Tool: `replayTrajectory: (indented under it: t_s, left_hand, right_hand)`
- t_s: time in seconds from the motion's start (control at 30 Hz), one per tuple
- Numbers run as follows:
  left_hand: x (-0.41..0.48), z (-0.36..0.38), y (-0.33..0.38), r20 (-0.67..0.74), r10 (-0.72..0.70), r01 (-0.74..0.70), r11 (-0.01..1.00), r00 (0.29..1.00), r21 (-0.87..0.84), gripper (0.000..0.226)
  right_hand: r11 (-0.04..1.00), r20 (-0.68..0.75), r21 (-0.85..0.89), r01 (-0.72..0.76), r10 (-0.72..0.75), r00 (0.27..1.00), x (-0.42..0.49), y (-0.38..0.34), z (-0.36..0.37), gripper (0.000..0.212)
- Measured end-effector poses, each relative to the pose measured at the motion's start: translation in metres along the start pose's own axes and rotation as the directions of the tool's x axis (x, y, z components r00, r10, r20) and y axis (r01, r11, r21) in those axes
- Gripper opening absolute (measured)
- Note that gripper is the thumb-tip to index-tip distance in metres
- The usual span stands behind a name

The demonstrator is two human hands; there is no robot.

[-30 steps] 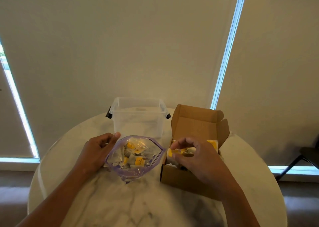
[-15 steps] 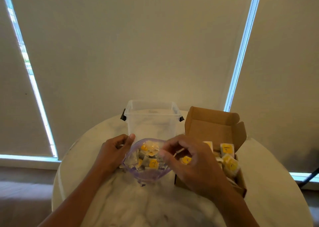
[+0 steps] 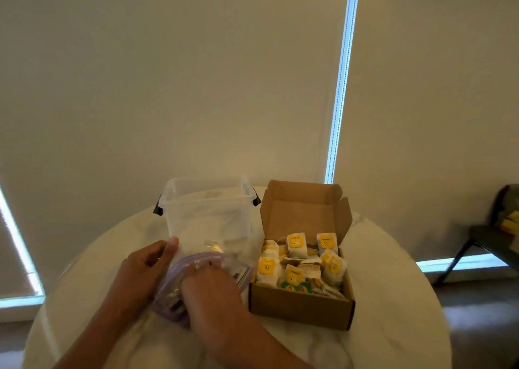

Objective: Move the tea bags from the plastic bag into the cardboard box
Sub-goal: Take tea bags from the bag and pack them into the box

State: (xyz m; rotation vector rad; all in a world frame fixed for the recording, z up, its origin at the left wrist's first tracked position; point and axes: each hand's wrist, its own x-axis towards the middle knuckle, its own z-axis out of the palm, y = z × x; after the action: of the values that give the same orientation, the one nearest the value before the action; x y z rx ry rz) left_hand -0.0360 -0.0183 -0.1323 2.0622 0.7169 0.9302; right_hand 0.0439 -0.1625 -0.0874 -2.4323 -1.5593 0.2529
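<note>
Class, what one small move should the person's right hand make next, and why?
Probably pinch one tea bag and lift it out toward the cardboard box. The right hand reaches into the plastic bag, whose rim the left hand holds open; whether it grips anything cannot be seen. The box beside it stands open with tea bags inside.

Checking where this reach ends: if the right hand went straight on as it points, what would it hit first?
Probably the plastic bag: the right hand points into its open mouth, so its blurred contents or far wall come first. The clear tub stands behind, depth unclear.
</note>
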Motion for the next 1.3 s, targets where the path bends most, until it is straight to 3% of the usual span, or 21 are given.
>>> replayTrajectory:
  t_s: [0.1,0.2,0.4,0.5,0.6,0.77,1.03,1.17,1.3]
  left_hand:
    - [0.004,0.001,-0.011,-0.005,-0.008,0.008,1.000,1.000,0.015,0.066]
    - [0.006,0.003,-0.015,-0.021,0.005,-0.004,0.999,1.000,0.039,0.070]
    - [0.004,0.004,-0.015,-0.023,0.007,-0.006,1.000,1.000,0.021,0.069]
    - [0.002,0.004,-0.010,-0.026,0.011,-0.010,1.000,1.000,0.022,0.065]
    - [0.000,0.003,-0.004,-0.017,0.011,-0.011,0.999,1.000,-0.045,0.057]
    - [-0.002,0.002,-0.004,-0.019,0.037,-0.037,0.999,0.999,-0.002,0.051]
    - [0.002,0.003,-0.011,-0.018,0.010,-0.009,0.999,1.000,0.039,0.066]
    - [0.003,0.002,-0.019,-0.021,0.013,-0.012,0.999,1.000,0.049,0.074]
    - [0.004,0.002,-0.019,-0.023,-0.002,0.002,1.000,1.000,0.001,0.075]
  right_hand:
    - [0.995,-0.114,-0.082,0.063,-0.072,0.991,-0.005,0.008,0.000,0.037]
    - [0.985,-0.198,-0.128,0.119,-0.143,0.970,-0.016,0.015,-0.002,0.053]
    - [0.926,-0.390,0.230,0.301,-0.195,0.900,-0.037,0.029,-0.017,0.048]
    - [0.873,-0.433,0.279,0.400,-0.257,0.864,-0.038,0.038,-0.020,0.038]
    - [0.840,-0.512,0.336,0.426,-0.217,0.831,-0.034,0.043,-0.021,0.028]
    - [0.781,-0.515,0.453,0.429,-0.163,0.842,-0.036,0.047,-0.025,0.021]
    - [0.763,-0.520,0.519,0.386,-0.077,0.851,-0.035,0.052,-0.027,0.014]
    - [0.766,-0.547,0.502,0.401,-0.078,0.834,-0.036,0.054,-0.028,0.029]
    - [0.751,-0.484,0.570,0.333,-0.021,0.875,-0.039,0.055,-0.030,0.049]
